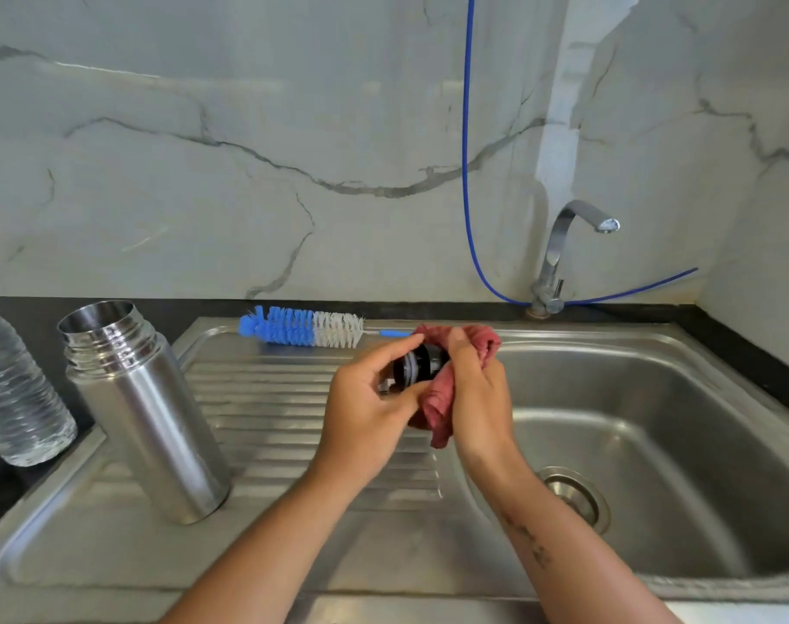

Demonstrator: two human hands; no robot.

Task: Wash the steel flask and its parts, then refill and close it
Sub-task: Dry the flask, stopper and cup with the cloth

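Above the draining board, left hand (pixel 365 398) pinches the black stopper (pixel 417 364) while right hand (pixel 478 389) clasps a red cloth (pixel 440 394) against it; the stopper might slip toward the basin (pixel 654 421) at four o'clock, open flask (pixel 140 407) at nine.

We look from one head-worn wide-angle view, forward and down, close over the steel sink (pixel 654 398), facing the marble wall (pixel 248 128).
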